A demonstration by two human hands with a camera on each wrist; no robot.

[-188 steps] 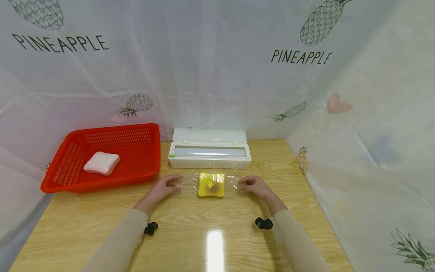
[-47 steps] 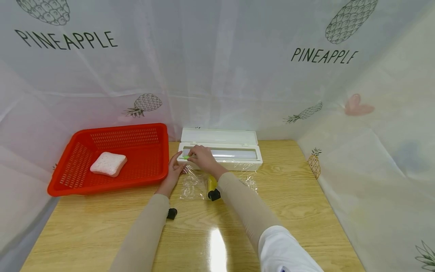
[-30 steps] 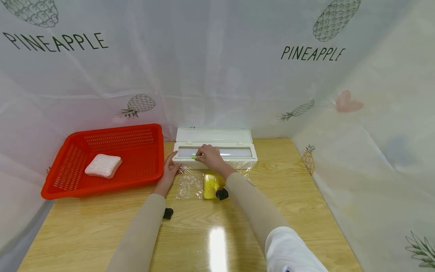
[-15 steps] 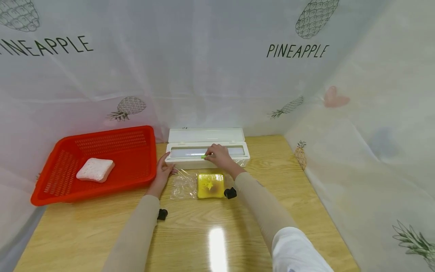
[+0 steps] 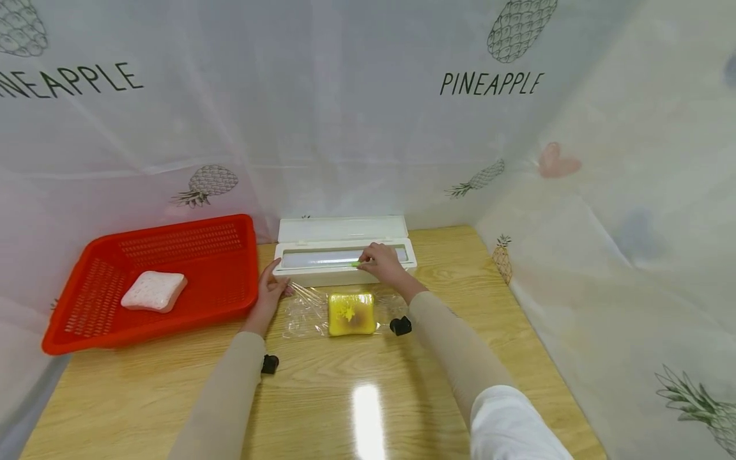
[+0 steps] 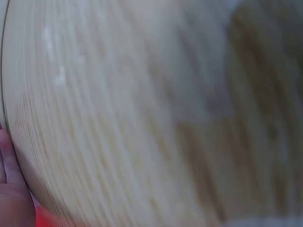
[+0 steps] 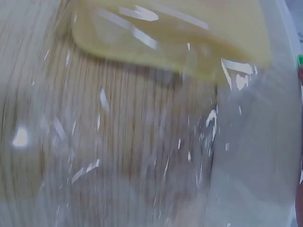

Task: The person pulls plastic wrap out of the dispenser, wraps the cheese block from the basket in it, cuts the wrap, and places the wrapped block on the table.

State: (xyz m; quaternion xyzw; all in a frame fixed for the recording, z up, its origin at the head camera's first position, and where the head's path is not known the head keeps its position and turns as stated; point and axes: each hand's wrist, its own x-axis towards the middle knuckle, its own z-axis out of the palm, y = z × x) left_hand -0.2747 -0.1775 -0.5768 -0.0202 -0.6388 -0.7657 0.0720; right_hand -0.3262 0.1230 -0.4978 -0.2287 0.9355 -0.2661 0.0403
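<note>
A white cling film dispenser (image 5: 316,276) stands at the table's back with its lid up and a film roll inside. My left hand (image 5: 268,297) holds its front left corner, fingers at the left end and thumb at the front. With my right hand (image 5: 382,263) I pinch the green slide cutter (image 5: 355,264) right of the middle of its track. Clear cling film (image 5: 305,313) runs from the dispenser's front over a yellow toast-shaped sponge (image 5: 351,314) on the table. In the right wrist view the sponge (image 7: 156,38) lies under shiny, wrinkled film.
A red plastic basket (image 5: 224,291) stands on the left with a pale pink toast-shaped sponge (image 5: 154,291) in it. Behind and at the sides hangs a pineapple-print curtain (image 5: 345,128). The wooden table (image 5: 322,396) extends in front.
My hands have gone from the film's two sides to the dispenser. The green cutter, pinched in my right hand, has slid rightward along its track from the left end. My left hand stays at the corner.
</note>
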